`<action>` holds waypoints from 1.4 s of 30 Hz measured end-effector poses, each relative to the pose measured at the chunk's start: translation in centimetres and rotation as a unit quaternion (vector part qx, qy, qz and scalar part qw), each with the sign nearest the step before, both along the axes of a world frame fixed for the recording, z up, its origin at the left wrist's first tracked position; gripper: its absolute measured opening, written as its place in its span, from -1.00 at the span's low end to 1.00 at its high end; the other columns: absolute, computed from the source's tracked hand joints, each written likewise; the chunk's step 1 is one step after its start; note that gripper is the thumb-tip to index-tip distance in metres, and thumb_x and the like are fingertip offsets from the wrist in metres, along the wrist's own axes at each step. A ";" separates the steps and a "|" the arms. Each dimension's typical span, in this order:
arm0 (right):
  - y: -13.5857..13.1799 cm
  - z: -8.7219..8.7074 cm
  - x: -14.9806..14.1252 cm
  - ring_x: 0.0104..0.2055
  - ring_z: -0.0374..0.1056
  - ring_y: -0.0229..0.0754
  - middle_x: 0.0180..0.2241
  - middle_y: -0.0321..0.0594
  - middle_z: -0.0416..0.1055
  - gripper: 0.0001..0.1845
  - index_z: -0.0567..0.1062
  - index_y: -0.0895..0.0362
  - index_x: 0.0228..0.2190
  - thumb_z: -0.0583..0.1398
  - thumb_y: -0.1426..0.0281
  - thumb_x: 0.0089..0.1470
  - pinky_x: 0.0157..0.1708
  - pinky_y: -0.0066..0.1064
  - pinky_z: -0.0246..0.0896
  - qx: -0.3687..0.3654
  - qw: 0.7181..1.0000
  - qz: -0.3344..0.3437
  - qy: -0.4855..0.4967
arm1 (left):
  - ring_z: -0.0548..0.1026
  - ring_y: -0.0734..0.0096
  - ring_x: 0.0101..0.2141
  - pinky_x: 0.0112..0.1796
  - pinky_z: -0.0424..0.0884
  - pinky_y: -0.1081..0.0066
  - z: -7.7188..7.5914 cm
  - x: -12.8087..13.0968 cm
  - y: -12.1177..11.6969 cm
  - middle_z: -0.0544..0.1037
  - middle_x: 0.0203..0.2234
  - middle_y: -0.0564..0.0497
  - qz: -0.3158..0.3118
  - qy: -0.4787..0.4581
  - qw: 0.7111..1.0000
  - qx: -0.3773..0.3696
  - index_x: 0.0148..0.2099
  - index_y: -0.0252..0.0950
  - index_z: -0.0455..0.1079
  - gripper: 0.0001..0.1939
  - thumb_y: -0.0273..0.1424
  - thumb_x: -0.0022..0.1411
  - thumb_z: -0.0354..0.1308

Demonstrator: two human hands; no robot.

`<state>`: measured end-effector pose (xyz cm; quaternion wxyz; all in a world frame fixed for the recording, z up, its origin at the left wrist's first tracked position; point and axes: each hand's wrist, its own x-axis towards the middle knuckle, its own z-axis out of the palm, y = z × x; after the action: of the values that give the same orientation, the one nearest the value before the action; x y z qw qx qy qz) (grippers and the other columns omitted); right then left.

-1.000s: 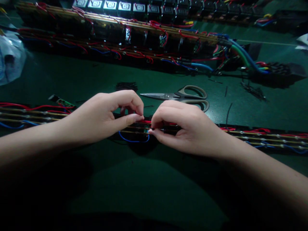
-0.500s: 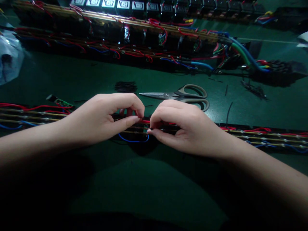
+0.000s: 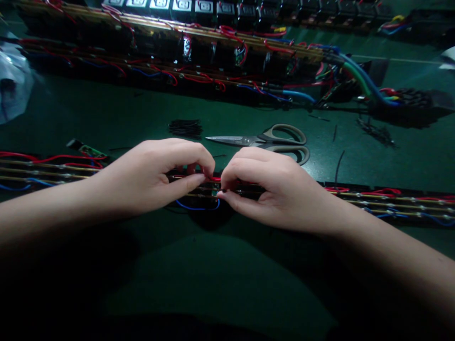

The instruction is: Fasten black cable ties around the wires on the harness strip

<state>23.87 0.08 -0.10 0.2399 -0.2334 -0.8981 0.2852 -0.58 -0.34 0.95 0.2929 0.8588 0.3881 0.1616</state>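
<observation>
A long strip [image 3: 377, 201] with brass rails and red and blue wires runs across the bench beneath both hands. My left hand [image 3: 163, 170] is closed, its thumb and forefinger pinched at a red wire [image 3: 215, 179] on the strip. Just to the right, my right hand [image 3: 266, 184] pinches a small black piece [image 3: 223, 191] whose kind is unclear. A little green board [image 3: 215, 190] shows between the fingertips of the two hands. Below it, a blue wire [image 3: 199, 208] loops out from the strip's near side. My fingers hide part of the rails.
Scissors [image 3: 249, 140] lie just behind my hands, beside a bundle of thin black strips [image 3: 185, 128]. A small circuit board [image 3: 87, 149] rests at left, near a clear plastic bag [image 3: 16, 80]. Larger wired assemblies [image 3: 170, 52] span the back. Black scraps [image 3: 375, 131] lie at right.
My left thumb and fingertips have shifted very slightly at the red wire. The right hand stays almost in place, still pinching the small black piece.
</observation>
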 end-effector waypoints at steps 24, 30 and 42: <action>0.0 0.2 0.0 -0.32 0.34 -0.23 -0.38 -0.23 0.48 -0.89 0.52 0.17 -0.34 0.19 0.50 0.25 -0.30 -0.39 0.18 -0.006 1.000 -0.005 -0.017 | 0.58 0.42 -0.25 -0.24 0.40 0.49 -0.3 -0.2 0.1 0.62 -0.27 0.05 -0.039 0.015 0.998 0.039 -0.11 -0.23 0.55 -0.78 -0.36 0.40 0.07; 0.1 0.2 0.0 -0.33 0.33 -0.23 -0.38 -0.22 0.47 -0.89 0.54 0.20 -0.34 0.21 0.49 0.24 -0.31 -0.40 0.17 -0.005 1.000 -0.002 -0.014 | 0.58 0.44 -0.24 -0.23 0.40 0.50 -0.3 -0.1 0.1 0.63 -0.26 0.05 -0.037 0.015 0.999 0.036 -0.11 -0.24 0.55 -0.78 -0.37 0.40 0.07; 0.0 0.2 0.0 -0.31 0.34 -0.22 -0.37 -0.23 0.48 -0.89 0.51 0.16 -0.33 0.20 0.49 0.26 -0.29 -0.38 0.18 -0.010 1.000 -0.005 -0.018 | 0.57 0.40 -0.25 -0.24 0.40 0.47 -0.2 -0.1 0.1 0.63 -0.27 0.04 -0.032 0.017 0.999 0.020 -0.10 -0.22 0.55 -0.76 -0.33 0.39 0.05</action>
<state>23.91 0.10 0.08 0.2223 -0.2452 -0.8984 0.2888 -0.64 -0.22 0.76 0.2740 0.8790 0.3623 0.1448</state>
